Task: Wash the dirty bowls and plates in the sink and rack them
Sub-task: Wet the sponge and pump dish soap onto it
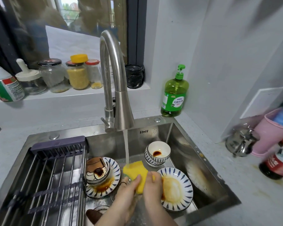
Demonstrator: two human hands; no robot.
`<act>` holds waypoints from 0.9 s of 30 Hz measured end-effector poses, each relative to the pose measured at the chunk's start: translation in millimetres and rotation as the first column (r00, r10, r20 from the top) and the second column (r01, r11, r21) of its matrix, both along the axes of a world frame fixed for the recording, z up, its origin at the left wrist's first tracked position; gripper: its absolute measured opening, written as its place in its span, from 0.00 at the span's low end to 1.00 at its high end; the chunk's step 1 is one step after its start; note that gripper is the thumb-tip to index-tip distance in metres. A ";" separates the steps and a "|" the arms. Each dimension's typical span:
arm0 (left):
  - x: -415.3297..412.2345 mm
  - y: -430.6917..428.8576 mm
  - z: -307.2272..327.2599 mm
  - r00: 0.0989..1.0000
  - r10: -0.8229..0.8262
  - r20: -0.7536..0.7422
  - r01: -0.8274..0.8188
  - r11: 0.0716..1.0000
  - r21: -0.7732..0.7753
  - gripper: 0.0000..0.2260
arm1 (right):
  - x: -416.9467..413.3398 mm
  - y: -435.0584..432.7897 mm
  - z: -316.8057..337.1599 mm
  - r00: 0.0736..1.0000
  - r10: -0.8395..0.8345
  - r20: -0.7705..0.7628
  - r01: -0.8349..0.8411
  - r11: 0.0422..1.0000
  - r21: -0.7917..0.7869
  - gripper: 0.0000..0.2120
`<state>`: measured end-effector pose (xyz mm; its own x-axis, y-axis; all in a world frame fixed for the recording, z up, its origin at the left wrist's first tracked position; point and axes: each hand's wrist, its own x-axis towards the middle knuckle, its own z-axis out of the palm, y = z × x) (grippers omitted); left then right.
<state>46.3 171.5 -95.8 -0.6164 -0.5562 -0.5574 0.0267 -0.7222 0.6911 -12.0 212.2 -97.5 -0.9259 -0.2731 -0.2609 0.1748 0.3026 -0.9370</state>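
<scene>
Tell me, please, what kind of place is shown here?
Probably a home kitchen. The steel sink holds stained bowls and plates while the faucet runs. The left hand and right hand grip a yellow sponge. A dish soap bottle stands nearby, and food jars line the windowsill.

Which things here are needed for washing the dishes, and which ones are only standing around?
Belongs to the job: sponge, gripped by left hand and right hand; tap; stacked bowls; cartoon bowl on left plate; right plate; rack; dish soap.
Just lying about: jars on the sill; pink cup; dark bottle; metal pot.
</scene>
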 end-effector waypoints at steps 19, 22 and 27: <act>-231.8 -42.5 95.5 0.949 0.173 -0.264 -0.192 0.980 -0.049 0.17 | -302.0 -42.9 154.6 0.725 0.295 -0.623 -0.230 0.955 0.186 0.13; -279.1 -62.9 128.0 0.925 0.164 -0.344 -0.192 0.980 -0.049 0.17 | -350.8 -73.5 198.0 0.553 0.338 -0.762 -0.263 0.938 0.225 0.16; -339.5 -86.5 154.7 0.919 0.178 -0.351 -0.220 0.972 -0.082 0.20 | -405.6 -113.6 225.4 0.488 0.572 -0.660 -0.353 0.820 0.450 0.15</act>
<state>-293.1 85.0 58.8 -0.6263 -0.7355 -0.2584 0.4089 -0.5921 0.6944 -417.7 98.6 127.9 -0.5635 -0.7569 0.3310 -0.7698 0.3357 -0.5428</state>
